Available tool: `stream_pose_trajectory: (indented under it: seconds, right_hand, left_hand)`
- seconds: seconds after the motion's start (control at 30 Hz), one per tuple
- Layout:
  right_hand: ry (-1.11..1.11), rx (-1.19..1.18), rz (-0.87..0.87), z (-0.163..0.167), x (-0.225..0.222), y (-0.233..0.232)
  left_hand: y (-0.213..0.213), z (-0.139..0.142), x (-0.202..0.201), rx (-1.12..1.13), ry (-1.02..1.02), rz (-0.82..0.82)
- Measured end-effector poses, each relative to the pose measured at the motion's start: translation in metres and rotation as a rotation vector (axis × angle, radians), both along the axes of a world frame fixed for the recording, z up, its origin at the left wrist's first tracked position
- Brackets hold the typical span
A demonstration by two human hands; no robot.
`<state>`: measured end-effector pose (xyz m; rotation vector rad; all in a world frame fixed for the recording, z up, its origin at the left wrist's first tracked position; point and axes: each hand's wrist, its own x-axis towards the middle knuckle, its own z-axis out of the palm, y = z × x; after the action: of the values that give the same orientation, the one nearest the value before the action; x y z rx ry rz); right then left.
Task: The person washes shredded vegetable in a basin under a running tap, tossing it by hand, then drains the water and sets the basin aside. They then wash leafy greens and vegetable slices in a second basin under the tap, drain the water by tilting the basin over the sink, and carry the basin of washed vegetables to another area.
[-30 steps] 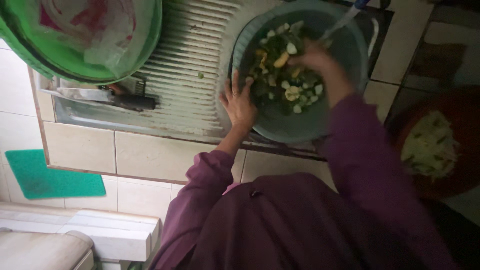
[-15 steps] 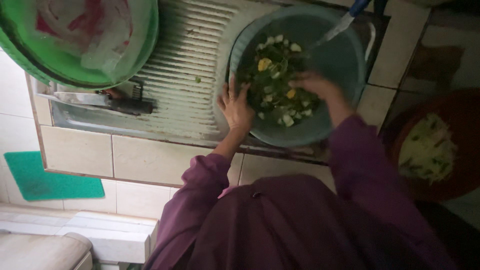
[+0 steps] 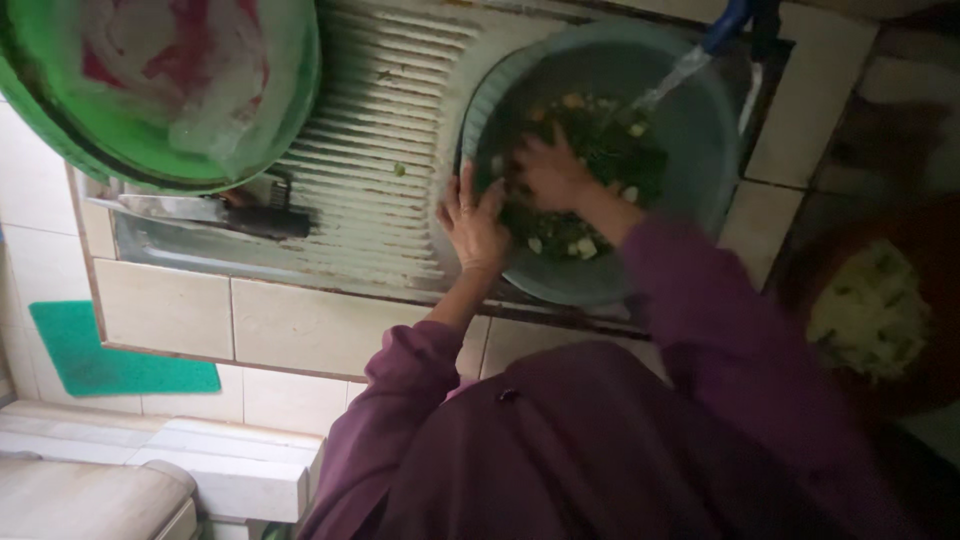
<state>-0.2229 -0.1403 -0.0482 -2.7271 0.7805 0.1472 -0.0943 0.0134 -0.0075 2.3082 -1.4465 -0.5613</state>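
Observation:
A grey-blue round basin (image 3: pixel 700 130) sits in the sink and holds chopped green vegetables (image 3: pixel 600 160) with pale and yellow bits. My left hand (image 3: pixel 472 222) grips the basin's near-left rim, fingers spread over the edge. My right hand (image 3: pixel 548 172) is down inside the basin, pressed into the vegetables with fingers curled among them. Water runs from a blue tap (image 3: pixel 728 22) into the basin's far side. Both my sleeves are purple.
A ribbed metal draining board (image 3: pixel 370 150) lies left of the basin. A green tub (image 3: pixel 250 140) with a plastic bag stands at far left, a dark-handled knife (image 3: pixel 215 212) beside it. A dark red bowl (image 3: pixel 930 300) of pale shredded food is at right. A green mat (image 3: pixel 100 350) lies below.
My right hand has moved from the basin's far right side toward its left, deeper into the vegetables. My left hand stays on the rim. The view has shifted slightly.

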Motion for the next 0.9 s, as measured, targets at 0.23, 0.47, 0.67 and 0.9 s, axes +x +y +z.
stream_pose_trajectory:
  seconds: [0.23, 0.47, 0.67, 0.9]
  right_hand:
    - [-0.244, 0.104, -0.466, 0.032, -0.104, 0.003]
    - [0.399, 0.203, -0.383, 0.026, -0.072, 0.083]
    - [0.150, 0.133, -0.504, -0.019, -0.076, -0.002]
    - [0.050, 0.871, -0.823, 0.050, -0.087, -0.054]
  left_hand:
    - [-0.003, 0.002, 0.000, -0.008, -0.011, -0.007]
    - [-0.010, 0.009, -0.002, 0.080, 0.009, 0.016]
    - [-0.010, 0.011, 0.000, 0.058, 0.061, 0.017]
    - [-0.007, 0.002, -0.002, 0.016, -0.049, 0.006]
